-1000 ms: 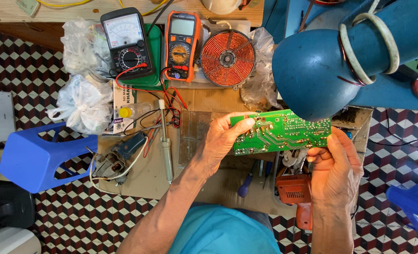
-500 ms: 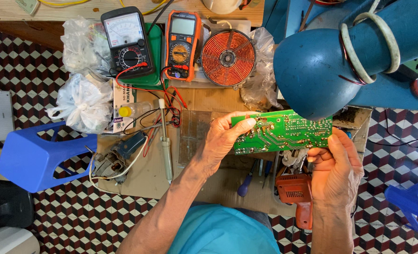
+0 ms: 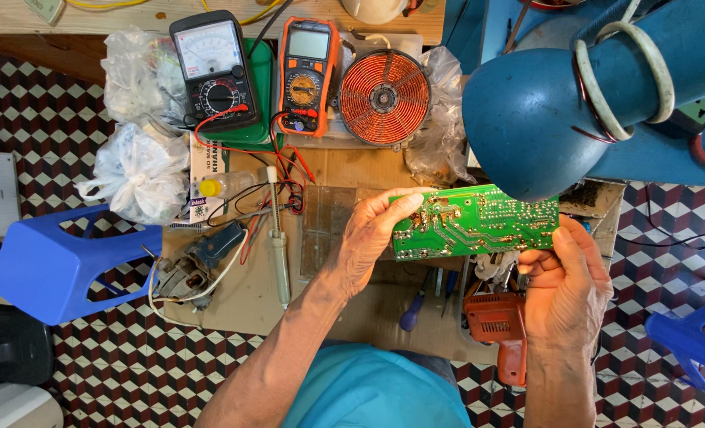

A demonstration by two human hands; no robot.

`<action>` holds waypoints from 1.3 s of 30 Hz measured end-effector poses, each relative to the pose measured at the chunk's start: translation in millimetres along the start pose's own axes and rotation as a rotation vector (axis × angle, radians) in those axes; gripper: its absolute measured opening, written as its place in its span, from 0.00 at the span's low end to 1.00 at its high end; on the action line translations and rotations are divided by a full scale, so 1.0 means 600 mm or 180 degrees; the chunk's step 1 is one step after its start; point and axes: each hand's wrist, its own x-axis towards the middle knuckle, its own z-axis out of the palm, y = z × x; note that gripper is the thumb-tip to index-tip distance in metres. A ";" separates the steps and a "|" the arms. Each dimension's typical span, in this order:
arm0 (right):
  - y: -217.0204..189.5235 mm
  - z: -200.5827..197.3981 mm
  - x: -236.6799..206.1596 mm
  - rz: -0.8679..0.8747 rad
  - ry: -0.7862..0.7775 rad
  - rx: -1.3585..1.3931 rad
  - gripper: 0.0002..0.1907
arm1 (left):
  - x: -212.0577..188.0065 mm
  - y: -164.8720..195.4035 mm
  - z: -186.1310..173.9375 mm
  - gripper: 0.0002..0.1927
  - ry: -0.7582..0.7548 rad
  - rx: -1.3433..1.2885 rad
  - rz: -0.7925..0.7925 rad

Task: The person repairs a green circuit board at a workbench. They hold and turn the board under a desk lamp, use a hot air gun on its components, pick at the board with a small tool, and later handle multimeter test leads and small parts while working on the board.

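Little has moved: board (image 3: 475, 223) sits a touch further right, still level above the bench (image 3: 344, 170), solder side up, under the blue lamp (image 3: 527, 127). Left hand (image 3: 368, 238) pinches its left end; right hand (image 3: 563, 289) grips the lower right edge. Inspection hold unchanged. Red drill (image 3: 499, 329) lies below.
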 end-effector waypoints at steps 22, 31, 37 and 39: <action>-0.007 0.007 -0.003 -0.0072 -0.0098 0.0021 0.11 | 0.003 -0.003 -0.008 0.20 0.0040 0.0053 0.0027; -0.018 0.012 -0.012 -0.0158 -0.0186 0.0120 0.10 | 0.012 -0.016 -0.019 0.18 0.0089 -0.0125 -0.0043; -0.023 0.015 -0.018 -0.0168 -0.0172 0.0089 0.10 | 0.011 -0.018 -0.021 0.18 0.0048 -0.0188 -0.0029; -0.024 0.014 -0.017 -0.0165 -0.0179 0.0079 0.10 | 0.010 -0.017 -0.020 0.18 -0.0001 -0.0197 -0.0018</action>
